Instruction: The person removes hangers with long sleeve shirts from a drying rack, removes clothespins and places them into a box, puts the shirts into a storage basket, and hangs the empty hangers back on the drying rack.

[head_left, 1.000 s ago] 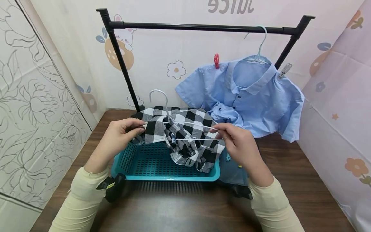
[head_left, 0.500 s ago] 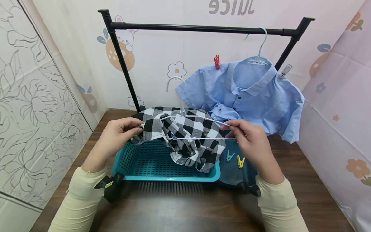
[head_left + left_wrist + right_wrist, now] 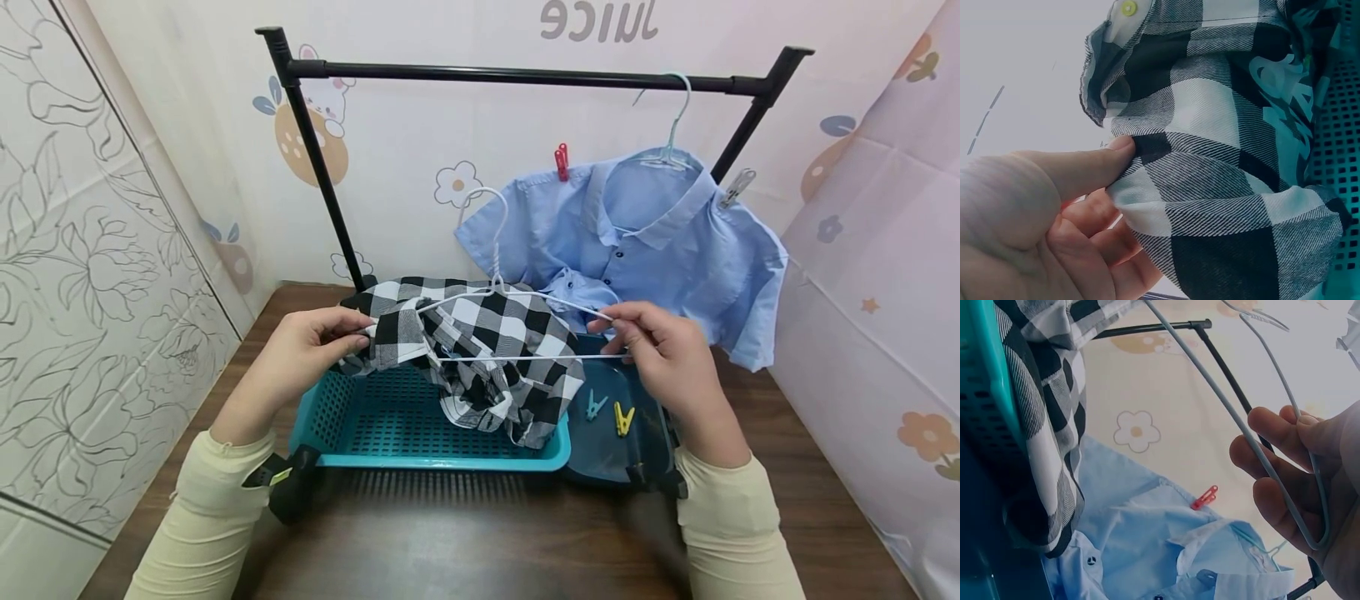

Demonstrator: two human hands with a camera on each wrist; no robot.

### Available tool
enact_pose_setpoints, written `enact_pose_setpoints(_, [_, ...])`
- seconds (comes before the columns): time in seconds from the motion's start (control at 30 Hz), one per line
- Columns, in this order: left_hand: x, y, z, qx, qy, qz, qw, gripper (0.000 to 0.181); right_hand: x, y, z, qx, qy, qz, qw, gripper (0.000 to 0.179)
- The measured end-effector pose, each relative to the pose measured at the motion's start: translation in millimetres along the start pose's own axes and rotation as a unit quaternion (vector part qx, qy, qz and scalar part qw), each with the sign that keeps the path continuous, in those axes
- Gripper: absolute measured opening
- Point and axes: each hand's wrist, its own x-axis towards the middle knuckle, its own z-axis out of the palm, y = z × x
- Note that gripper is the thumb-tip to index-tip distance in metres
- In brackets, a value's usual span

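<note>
My left hand (image 3: 315, 337) pinches the edge of a black-and-white checked shirt (image 3: 525, 321) between thumb and fingers. The left wrist view shows this pinch on the cloth, with a yellow-green button (image 3: 1129, 8) above it. My right hand (image 3: 663, 354) holds the right end of a white wire hanger (image 3: 497, 250), its thumb pressing the wire against the fingers. The hanger stands hook up in front of the shirt, and its left end is inside the collar area, hidden by cloth. Bunched, the shirt lies over the back and right of a teal basket (image 3: 442, 461).
A light blue shirt (image 3: 660, 275) hangs at the back right from a black rack (image 3: 480, 73), with a red clothespin (image 3: 562, 162) and a grey clothespin (image 3: 738, 187) on its shoulders. Teal (image 3: 595, 406) and yellow (image 3: 623, 419) clothespins lie in a dark blue tray (image 3: 600, 467).
My right hand has moved right, drawing the hanger rightward with it; its hook now stands more upright. The tray's clothespins have come into fuller view. My left hand has barely moved.
</note>
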Motion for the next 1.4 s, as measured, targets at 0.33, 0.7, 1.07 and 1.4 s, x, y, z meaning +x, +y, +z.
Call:
enact_pose_setpoints(0.33, [0.2,-3.9,-1.8,-0.011,-0.014,0.003,0.9998,0.018,-1.8,4.9,-8.4,0.016,0.002,0.034,0.9993,0.023])
enact_pose_setpoints(0.7, [1.2,-8.4,-4.2,-0.005,-0.015,0.001,0.9999,0.017,-3.5,9.3,-22.2,0.032,0.005,0.074,0.9967,0.021])
enact_pose_setpoints(1.07, [0.1,-9.5,-10.2,0.006,-0.010,-0.004,0.9999,0.015,-5.0,21.9,-39.4,0.019,0.008,0.041,0.9989,0.023])
enact_pose_setpoints(1.4, [-1.6,-9.4,-13.5,0.003,-0.006,-0.001,1.0000,0.014,-13.2,29.4,-64.2,0.034,0.044,0.077,0.9954,0.019])
